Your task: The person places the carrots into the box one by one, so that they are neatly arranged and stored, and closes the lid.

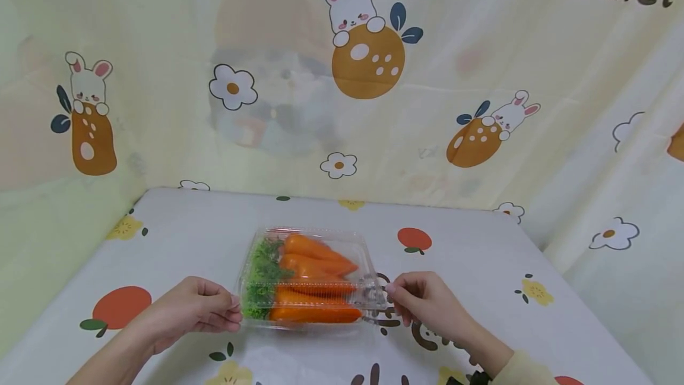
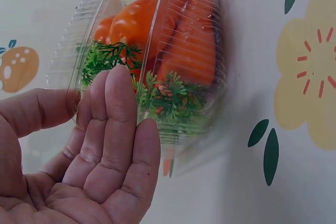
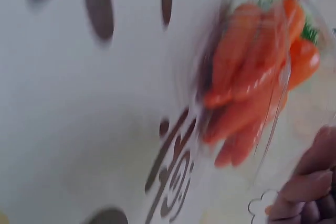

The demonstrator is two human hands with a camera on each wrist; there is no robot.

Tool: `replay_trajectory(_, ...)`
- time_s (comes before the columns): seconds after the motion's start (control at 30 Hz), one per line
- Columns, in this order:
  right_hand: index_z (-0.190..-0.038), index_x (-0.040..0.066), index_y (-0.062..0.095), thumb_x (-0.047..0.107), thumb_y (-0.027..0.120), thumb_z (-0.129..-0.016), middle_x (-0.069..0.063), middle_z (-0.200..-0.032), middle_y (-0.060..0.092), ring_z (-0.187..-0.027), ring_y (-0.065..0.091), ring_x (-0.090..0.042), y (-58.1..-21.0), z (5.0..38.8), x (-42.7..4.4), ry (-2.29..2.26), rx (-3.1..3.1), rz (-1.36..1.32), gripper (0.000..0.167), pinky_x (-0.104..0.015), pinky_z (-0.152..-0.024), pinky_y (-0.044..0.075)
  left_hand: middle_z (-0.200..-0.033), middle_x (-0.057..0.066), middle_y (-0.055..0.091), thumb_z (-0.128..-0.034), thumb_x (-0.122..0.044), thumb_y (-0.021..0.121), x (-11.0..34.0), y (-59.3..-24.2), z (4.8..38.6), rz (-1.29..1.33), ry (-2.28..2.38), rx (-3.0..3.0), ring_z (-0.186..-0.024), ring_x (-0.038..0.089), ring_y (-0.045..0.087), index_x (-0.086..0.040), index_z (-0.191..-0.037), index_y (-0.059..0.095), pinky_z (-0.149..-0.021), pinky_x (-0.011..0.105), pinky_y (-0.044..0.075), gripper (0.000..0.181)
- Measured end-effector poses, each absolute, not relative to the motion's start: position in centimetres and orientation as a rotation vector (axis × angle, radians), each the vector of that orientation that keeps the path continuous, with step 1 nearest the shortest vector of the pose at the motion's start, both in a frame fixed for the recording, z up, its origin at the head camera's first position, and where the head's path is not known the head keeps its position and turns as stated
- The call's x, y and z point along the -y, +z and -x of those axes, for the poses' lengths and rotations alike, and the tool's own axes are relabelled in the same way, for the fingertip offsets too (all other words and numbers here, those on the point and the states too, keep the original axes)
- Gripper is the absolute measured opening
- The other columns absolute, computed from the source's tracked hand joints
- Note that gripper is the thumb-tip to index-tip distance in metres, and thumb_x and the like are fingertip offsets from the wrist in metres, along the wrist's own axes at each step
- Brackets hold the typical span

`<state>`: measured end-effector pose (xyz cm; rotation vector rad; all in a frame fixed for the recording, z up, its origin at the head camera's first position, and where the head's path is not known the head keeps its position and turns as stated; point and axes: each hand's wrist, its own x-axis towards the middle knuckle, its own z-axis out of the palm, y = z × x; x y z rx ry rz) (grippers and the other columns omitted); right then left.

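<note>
A clear plastic clamshell box [image 1: 369, 254] sits on the table with its lid over several orange carrots [image 1: 315, 314]. Leafy green tops [image 1: 262, 272] fill the box's left side. My left hand [image 1: 200, 308] pinches the box's left edge between thumb and fingers; the left wrist view shows the thumb [image 2: 47, 108] against the rim. On the opposite side, my right hand [image 1: 427, 302] pinches the right edge near the front corner. The right wrist view is blurred, with the right hand [image 3: 307, 192] only partly in frame, beside the clear lid edge.
The white tablecloth [image 1: 470, 266] carries printed fruit, flowers and brown lettering. Behind the table hangs a pale curtain [image 1: 299, 129] with printed rabbits, and more curtain closes in the left and right sides.
</note>
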<state>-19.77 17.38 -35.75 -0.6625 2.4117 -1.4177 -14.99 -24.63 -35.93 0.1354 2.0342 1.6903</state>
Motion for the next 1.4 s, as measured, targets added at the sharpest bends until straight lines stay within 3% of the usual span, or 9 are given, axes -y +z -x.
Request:
replay_trajectory(0.27, -0.094, -0.020, 0.058, 0.022, 0.048, -0.109, -0.002, -0.066, 0.059, -0.051, 0.054, -0.007, -36.0, 18.9, -16.8, -1.493, -2.154, 0.497, 0.046, -0.018, -0.047, 0.044, -0.094, 0.007, 0.079, -0.1021, -0.015, 0.057, 24.7, -36.1, 14.8, -0.135, 1.695, -2.038, -0.088, 0.020, 0.077, 0.010, -0.109, 0.071, -0.088, 0.038, 0.063, 0.030)
replay_trajectory(0.6, -0.094, -0.026, 0.054, 0.016, 0.047, -0.108, 0.003, -0.068, 0.063, -0.053, 0.055, -0.003, -36.5, 18.8, -16.4, -1.537, -1.975, 0.564, 0.044, -0.016, -0.049, 0.045, -0.095, 0.006, 0.078, -0.1014, -0.014, 0.056, 24.8, -36.2, 14.9, -0.185, 1.707, -2.000, -0.091, 0.021, 0.077, 0.007, -0.105, 0.071, -0.090, 0.038, 0.063, 0.027)
replay_trajectory(1.1, -0.091, -0.020, 0.059, 0.016, 0.054, -0.105, 0.001, -0.063, 0.060, -0.053, 0.053, -0.009, -36.8, 18.7, -15.6, -1.338, -2.117, 0.514, 0.039, -0.017, -0.048, 0.041, -0.096, 0.004, 0.073, -0.0982, -0.011, 0.053, 24.6, -36.6, 14.7, -0.201, 1.724, -1.960, -0.092, 0.017, 0.073, -0.004, -0.093, 0.067, -0.090, 0.034, 0.062, 0.016)
replay_trajectory(1.23, -0.088, -0.017, 0.058, 0.016, 0.053, -0.105, 0.000, -0.064, 0.060, -0.054, 0.053, -0.010, -36.7, 18.7, -15.5, -1.302, -2.135, 0.513, 0.038, -0.018, -0.048, 0.041, -0.094, 0.002, 0.067, -0.0976, -0.012, 0.055, 24.1, -36.3, 14.5, -0.148, 1.717, -1.975, -0.088, 0.015, 0.066, -0.008, -0.090, 0.063, -0.086, 0.031, 0.060, 0.012)
replay_trajectory(1.4, -0.086, -0.014, 0.058, 0.017, 0.052, -0.105, 0.000, -0.066, 0.062, -0.057, 0.057, -0.009, -36.7, 18.9, -15.5, -1.282, -2.119, 0.490, 0.037, -0.018, -0.050, 0.043, -0.088, 0.000, 0.051, -0.0948, -0.009, 0.052, 23.5, -35.8, 14.2, -0.046, 1.663, -2.045, -0.081, 0.015, 0.049, -0.009, -0.088, 0.061, -0.078, 0.029, 0.055, 0.011)
